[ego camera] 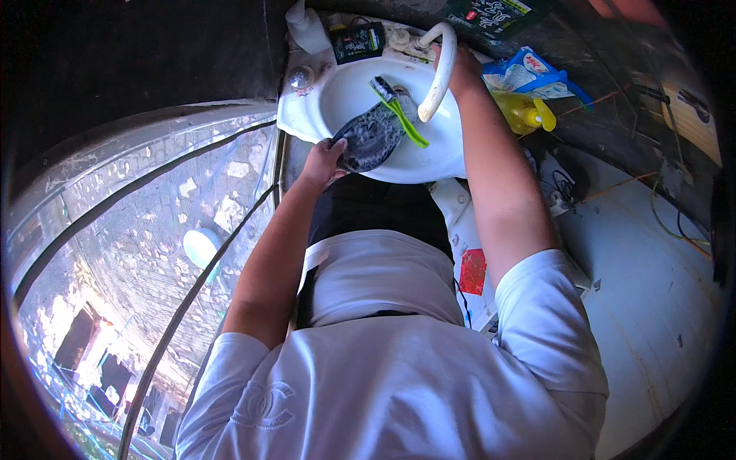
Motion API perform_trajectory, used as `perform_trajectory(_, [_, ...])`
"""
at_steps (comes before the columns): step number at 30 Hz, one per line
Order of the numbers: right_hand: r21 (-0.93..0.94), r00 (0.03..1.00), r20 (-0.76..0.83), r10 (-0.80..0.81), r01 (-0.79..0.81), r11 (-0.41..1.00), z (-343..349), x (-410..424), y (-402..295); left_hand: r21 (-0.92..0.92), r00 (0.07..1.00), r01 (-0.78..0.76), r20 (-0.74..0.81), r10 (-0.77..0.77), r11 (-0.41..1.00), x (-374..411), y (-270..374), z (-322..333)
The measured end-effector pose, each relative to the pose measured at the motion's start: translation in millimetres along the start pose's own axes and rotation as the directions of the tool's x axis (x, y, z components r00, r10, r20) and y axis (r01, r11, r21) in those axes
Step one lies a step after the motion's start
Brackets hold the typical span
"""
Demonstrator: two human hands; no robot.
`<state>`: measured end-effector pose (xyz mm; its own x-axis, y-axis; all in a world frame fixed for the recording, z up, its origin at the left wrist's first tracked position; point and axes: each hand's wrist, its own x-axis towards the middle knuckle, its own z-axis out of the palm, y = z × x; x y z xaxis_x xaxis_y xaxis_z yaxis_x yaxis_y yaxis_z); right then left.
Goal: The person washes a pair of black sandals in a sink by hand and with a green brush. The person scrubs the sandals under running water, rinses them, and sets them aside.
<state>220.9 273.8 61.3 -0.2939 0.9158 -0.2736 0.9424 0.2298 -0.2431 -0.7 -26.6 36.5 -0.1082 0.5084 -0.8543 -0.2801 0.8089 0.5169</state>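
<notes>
My left hand grips the near-left end of a dark shoe, with the thumb on top. White suds cover its upturned face, and it is tilted over the white washbasin. Lying across the shoe is a scrub brush with a bright green handle, its bristle head toward the back of the bowl; neither hand touches it. My right hand reaches to the back of the basin, beside the base of the white curved faucet spout. The spout partly hides its fingers, so their grip is unclear.
A white bottle and a dark printed packet stand on the basin's back-left rim. Right of the basin lie a blue-and-white packet and a yellow pump bottle. Mesh-covered window bars run along my left.
</notes>
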Motion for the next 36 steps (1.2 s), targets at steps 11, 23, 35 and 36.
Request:
perform_trajectory(11, [-0.202,0.995,-0.024,-0.102,0.095,0.975,18,15,20,0.007,0.999,-0.033,-0.038,0.033,0.999,-4,2,5])
perform_trajectory(23, [-0.209,0.989,-0.069,-0.131,0.114,0.971,21,13,22,0.165,0.996,-0.062,-0.052,0.072,0.984,-1,-4,-1])
perform_trajectory(35, [-0.046,0.962,0.226,0.156,-0.149,0.988,138,-110,25,0.426,0.96,-0.169,-0.132,0.246,0.889,18,-48,-7])
perform_trajectory(36, [-0.135,0.951,0.272,0.144,-0.11,0.985,136,-108,20,0.436,0.955,-0.169,-0.149,0.256,0.884,13,-49,-8])
